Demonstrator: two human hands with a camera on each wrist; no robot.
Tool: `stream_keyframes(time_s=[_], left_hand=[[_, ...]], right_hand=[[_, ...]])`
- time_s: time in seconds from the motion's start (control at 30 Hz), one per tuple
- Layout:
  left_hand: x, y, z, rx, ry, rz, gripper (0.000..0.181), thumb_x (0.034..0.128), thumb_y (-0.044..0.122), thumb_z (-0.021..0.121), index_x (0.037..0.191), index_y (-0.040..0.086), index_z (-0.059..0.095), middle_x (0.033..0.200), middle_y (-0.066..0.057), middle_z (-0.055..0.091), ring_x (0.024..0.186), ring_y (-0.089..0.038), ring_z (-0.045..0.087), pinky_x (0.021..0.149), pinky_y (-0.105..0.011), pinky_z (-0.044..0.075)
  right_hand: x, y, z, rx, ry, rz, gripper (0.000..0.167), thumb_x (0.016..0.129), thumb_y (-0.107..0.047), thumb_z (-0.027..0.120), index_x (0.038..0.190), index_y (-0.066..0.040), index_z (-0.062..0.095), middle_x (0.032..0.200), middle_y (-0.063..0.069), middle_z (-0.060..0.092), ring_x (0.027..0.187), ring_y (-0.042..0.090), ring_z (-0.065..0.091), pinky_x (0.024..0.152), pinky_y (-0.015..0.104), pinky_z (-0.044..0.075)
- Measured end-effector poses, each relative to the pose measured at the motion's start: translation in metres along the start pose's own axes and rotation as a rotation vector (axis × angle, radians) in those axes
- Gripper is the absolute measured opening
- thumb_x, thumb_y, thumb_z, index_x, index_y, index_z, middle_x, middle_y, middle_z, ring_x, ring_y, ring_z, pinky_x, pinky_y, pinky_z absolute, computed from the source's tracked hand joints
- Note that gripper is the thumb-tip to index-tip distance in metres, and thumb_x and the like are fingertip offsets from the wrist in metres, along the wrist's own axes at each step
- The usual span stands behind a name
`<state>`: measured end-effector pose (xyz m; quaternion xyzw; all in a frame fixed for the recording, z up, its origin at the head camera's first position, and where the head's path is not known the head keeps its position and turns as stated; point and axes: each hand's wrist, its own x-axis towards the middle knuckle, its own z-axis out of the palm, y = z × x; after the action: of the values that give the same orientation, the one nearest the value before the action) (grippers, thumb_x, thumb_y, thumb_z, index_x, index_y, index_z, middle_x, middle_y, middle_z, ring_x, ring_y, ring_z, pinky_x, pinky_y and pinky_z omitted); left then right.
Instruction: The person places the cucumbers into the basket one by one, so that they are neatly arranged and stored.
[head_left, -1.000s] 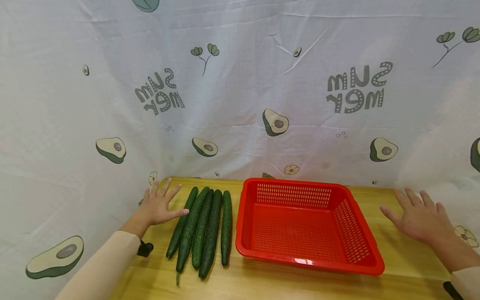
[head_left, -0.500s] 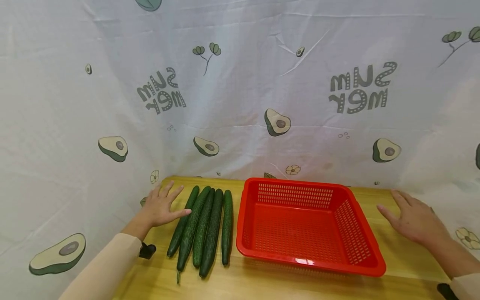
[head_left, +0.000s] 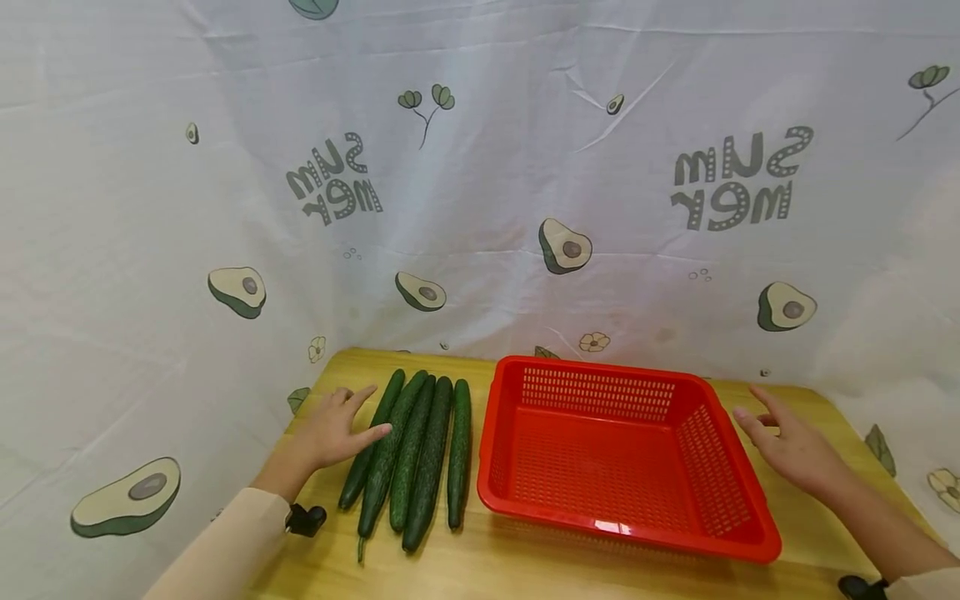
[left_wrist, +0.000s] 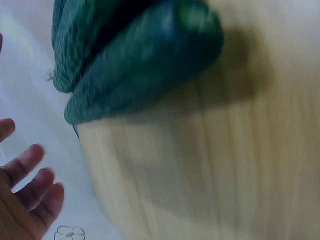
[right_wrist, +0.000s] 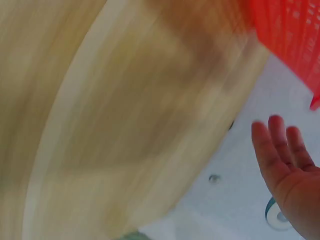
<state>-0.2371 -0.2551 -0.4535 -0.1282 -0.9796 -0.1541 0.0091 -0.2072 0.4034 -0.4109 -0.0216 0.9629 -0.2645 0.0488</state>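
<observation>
My left grip [head_left: 335, 433] is wide and empty beside the cucumbers [head_left: 410, 458], toward the left edge of the tabletop [head_left: 480, 575] — right grip [head_left: 798, 450], also wide, by the red basket [head_left: 612, 527]. I'd come in mid-length, gently — those could roll.

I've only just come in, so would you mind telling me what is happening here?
A person's left hand reaches out by five cucumbers on a wooden table. The right hand is near a red basket. Neither hand grips anything, and all five cucumbers lie outside the basket.
</observation>
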Motion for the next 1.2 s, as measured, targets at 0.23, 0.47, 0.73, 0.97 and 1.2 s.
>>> stream_keyframes(time_s=[0.23,0.47,0.73,0.97,1.2], left_hand=[[-0.006,0.013,0.013,-0.211,-0.086,-0.052,0.081,0.0999,0.047,0.062,0.161,0.005,0.030,0.089,-0.001,0.061,0.067,-0.016,0.055,0.069,-0.038,0.047],[-0.015,0.022,0.024,-0.234,-0.061,-0.084,0.080,0.0998,0.037,0.066,0.160,0.002,0.028,0.084,0.004,0.064,0.067,-0.007,0.056,0.072,-0.037,0.052],[-0.020,0.037,0.024,-0.215,-0.039,-0.140,0.077,0.0972,0.033,0.070,0.159,0.004,0.034,0.097,-0.003,0.067,0.081,-0.015,0.063,0.076,-0.044,0.054],[-0.017,0.040,0.029,-0.198,0.004,-0.162,0.075,0.0956,0.031,0.072,0.157,0.004,0.038,0.122,-0.014,0.068,0.103,-0.031,0.067,0.086,-0.052,0.055],[-0.015,0.040,0.031,-0.147,0.047,-0.201,0.074,0.0938,0.032,0.074,0.155,0.004,0.042,0.126,-0.016,0.067,0.105,-0.035,0.068,0.083,-0.052,0.056]], right_hand=[[-0.004,-0.020,0.015,0.207,-0.119,0.112,0.087,0.109,-0.050,0.035,0.159,0.005,-0.008,0.130,0.047,0.047,0.094,0.026,0.070,0.076,0.043,0.063],[-0.004,-0.029,0.031,0.342,-0.140,0.148,0.089,0.108,-0.046,0.044,0.161,-0.002,-0.013,0.136,0.045,0.043,0.089,0.020,0.070,0.071,0.041,0.063],[-0.006,-0.028,0.038,0.407,-0.100,0.179,0.089,0.107,-0.037,0.050,0.163,-0.009,-0.012,0.138,0.045,0.042,0.086,0.018,0.071,0.070,0.042,0.063],[-0.010,-0.029,0.040,0.398,-0.078,0.180,0.082,0.109,-0.031,0.048,0.163,-0.009,-0.010,0.134,0.044,0.045,0.083,0.018,0.071,0.068,0.041,0.063],[-0.011,-0.028,0.040,0.390,-0.066,0.167,0.079,0.110,-0.029,0.045,0.163,-0.009,-0.010,0.130,0.042,0.049,0.082,0.018,0.071,0.067,0.040,0.063]])
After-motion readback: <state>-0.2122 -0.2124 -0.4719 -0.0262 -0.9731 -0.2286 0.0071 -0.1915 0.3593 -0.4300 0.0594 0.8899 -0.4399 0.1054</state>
